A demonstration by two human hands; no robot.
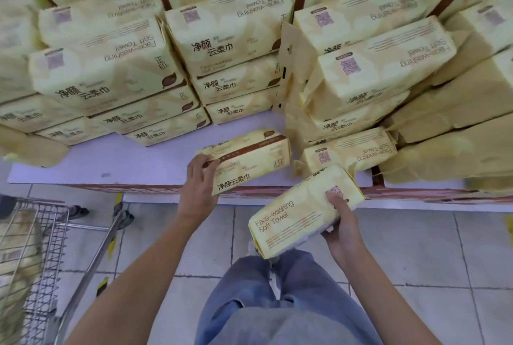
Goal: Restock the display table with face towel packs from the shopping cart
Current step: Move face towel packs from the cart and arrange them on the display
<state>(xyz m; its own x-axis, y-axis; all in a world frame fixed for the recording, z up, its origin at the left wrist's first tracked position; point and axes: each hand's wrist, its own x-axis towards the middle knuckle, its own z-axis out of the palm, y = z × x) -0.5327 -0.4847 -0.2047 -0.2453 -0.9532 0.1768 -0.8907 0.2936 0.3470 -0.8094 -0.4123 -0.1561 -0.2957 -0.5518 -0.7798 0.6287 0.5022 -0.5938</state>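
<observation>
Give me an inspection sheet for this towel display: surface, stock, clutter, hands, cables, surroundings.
Surface: table, white top, bare strip along the front.
Job's things: stacks of towel packs fill the back; cart at lower left, contents blurred.
Clutter: nothing seen.
Grippers: left hand grips left pack at the table's front edge; right hand holds right pack in front of the table.
Cables: nothing seen.
Surroundings: tiled floor.

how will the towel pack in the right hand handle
Probably light: the right hand holds the pack up alone by one end. Likely squashy, its corners look rounded. Smooth wrap may slip; flat sides should not roll.
</observation>
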